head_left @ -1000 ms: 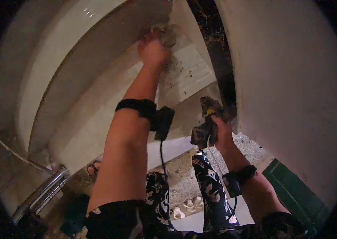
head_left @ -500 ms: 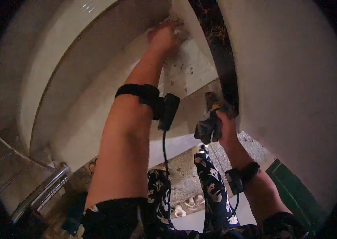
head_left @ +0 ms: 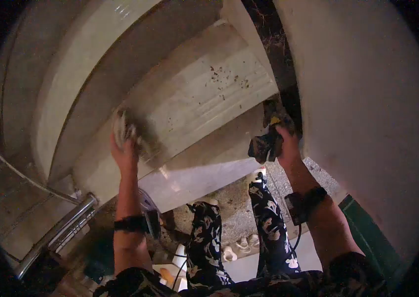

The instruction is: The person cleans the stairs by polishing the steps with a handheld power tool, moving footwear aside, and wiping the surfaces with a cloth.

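My left hand (head_left: pixel 126 147) is closed on a crumpled, greyish-white rag (head_left: pixel 124 123) at the left part of a pale stone step (head_left: pixel 194 119); the rag is blurred, with a dark shadow beside it. Dark crumbs of dirt (head_left: pixel 229 79) lie scattered on the step's right part. Near the step's right end, my right hand (head_left: pixel 287 144) grips a dark crumpled cloth (head_left: pixel 267 141) with a small yellow patch. Its lower part hangs loosely. Both forearms carry black straps with small devices.
A dark marbled strip (head_left: pixel 281 59) runs beside the smooth pale wall (head_left: pixel 363 99) on the right. To the left stand a curved step riser (head_left: pixel 110 64) and a metal rail (head_left: pixel 56 237). Pale shoes (head_left: pixel 241 247) sit on the floor below, between my patterned trouser legs.
My left hand has swept from the step's far upper end down and to the left, with the rag. The scattered dirt shows more fully. My right hand keeps nearly the same place.
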A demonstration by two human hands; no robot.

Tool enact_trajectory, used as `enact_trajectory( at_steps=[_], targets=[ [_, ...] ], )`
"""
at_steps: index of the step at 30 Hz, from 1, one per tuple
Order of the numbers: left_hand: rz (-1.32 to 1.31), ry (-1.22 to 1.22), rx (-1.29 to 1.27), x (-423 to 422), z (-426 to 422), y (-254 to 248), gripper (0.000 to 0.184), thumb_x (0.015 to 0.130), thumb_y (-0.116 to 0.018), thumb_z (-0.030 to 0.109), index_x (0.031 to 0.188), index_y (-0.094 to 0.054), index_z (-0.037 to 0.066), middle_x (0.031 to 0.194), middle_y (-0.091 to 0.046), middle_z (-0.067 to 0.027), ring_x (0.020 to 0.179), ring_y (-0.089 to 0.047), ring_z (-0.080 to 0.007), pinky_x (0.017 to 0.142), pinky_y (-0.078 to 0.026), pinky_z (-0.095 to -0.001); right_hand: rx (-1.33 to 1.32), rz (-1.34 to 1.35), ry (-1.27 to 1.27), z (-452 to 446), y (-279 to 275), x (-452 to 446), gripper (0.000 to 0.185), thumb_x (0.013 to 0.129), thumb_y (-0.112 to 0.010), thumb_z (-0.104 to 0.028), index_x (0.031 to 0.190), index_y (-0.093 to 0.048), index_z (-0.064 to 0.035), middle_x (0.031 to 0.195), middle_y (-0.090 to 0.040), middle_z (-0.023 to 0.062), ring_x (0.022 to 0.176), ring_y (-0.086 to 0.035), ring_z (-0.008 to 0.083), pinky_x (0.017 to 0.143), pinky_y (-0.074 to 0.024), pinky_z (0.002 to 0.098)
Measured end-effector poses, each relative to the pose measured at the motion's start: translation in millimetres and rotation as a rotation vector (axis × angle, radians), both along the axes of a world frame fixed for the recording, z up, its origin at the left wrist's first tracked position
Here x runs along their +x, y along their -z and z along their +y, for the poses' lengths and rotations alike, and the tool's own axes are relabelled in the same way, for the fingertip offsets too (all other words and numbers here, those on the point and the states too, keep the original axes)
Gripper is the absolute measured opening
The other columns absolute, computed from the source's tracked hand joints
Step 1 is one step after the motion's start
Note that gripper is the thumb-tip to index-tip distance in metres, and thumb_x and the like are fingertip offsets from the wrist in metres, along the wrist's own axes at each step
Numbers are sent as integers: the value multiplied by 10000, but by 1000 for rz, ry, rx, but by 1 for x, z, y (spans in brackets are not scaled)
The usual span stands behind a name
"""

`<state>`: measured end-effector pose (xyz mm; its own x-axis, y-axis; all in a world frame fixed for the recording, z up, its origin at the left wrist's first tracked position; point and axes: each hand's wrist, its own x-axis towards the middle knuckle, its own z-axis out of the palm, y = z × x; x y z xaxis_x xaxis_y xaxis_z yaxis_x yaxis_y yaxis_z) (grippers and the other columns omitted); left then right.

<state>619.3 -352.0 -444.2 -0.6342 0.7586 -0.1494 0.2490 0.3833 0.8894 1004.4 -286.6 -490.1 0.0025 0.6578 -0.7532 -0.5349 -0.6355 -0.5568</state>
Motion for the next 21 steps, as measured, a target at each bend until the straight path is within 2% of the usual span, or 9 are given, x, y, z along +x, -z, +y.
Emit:
enact_trajectory(
  at_steps=[3, 5, 7, 14, 16, 17, 18, 20, 21],
  targets=[
    [427, -19, -129, -30, -78, 64, 546, 668, -509, 117, 1191, -396, 7, 1080, -486, -205, 1023, -450, -291, 875, -350, -378, -8, -1, -58, -6, 21, 6, 376, 754, -550, -105, 1112, -440, -74, 1031, -512, 63, 934, -514, 197, 789, -444, 336],
    [1021, -71, -201, 34, -60, 72, 576, 644, -549, 148, 1187, -406, 21, 1058, -469, -228, 1017, -419, -339, 897, -287, -414, -40, -34, -15, -7, 20, -2, 383, 747, -559, -111, 1111, -443, -75, 1027, -513, 62, 934, -512, 197, 795, -438, 336],
    [1007, 227, -93, 75, -14, 64, 608, 609, -558, 131, 1189, -406, 30, 1099, -422, -239, 1002, -407, -366, 862, -296, -427, -78, -78, 24, -7, 16, -2, 391, 741, -568, -117, 1109, -446, -75, 1023, -514, 60, 934, -510, 198, 801, -433, 336],
    [684, 105, 62, 184, 87, 52, 612, 609, -536, 49, 1200, -382, 72, 1143, -381, -241, 1009, -377, -362, 861, -293, -433, -7, -17, 1, -7, 10, -7, 423, 725, -578, -113, 1124, -441, -84, 1013, -517, 57, 939, -508, 202, 809, -430, 340],
    [207, 123, 220, 188, 101, 29, 583, 678, -527, 37, 1229, -341, 74, 1155, -399, -197, 1010, -416, -301, 860, -328, -399, 27, -24, -32, -10, 6, -6, 422, 726, -575, -110, 1125, -441, -84, 1008, -518, 58, 933, -512, 203, 803, -435, 339],
    [206, 121, 221, 183, 98, 12, 583, 678, -527, 37, 1229, -341, 74, 1155, -399, -197, 1010, -416, -301, 860, -328, -399, 55, -41, -67, -12, 6, -3, 413, 725, -574, -110, 1117, -447, -82, 1007, -521, 61, 920, -518, 202, 793, -441, 338],
    [-176, -60, 172, 173, 86, -16, 573, 705, -517, 37, 1241, -317, 79, 1159, -407, -170, 1016, -430, -269, 870, -337, -373, 81, -57, -107, -13, 6, -2, 404, 724, -574, -109, 1109, -454, -81, 1006, -523, 65, 907, -524, 201, 784, -446, 337],
    [-464, -235, 193, 138, 42, -31, 560, 738, -502, 41, 1252, -284, 82, 1160, -416, -133, 1021, -448, -223, 862, -368, -332, 79, -70, -93, -17, 5, -2, 389, 724, -575, -114, 1094, -464, -75, 991, -534, 68, 884, -533, 203, 774, -451, 335],
    [-366, -223, 258, 111, 8, -20, 555, 744, -497, 46, 1251, -274, 80, 1157, -417, -123, 1020, -451, -210, 844, -389, -318, 70, -81, -67, -22, 5, 0, 373, 724, -577, -118, 1080, -473, -69, 975, -545, 71, 862, -543, 204, 763, -455, 333]
  ],
)
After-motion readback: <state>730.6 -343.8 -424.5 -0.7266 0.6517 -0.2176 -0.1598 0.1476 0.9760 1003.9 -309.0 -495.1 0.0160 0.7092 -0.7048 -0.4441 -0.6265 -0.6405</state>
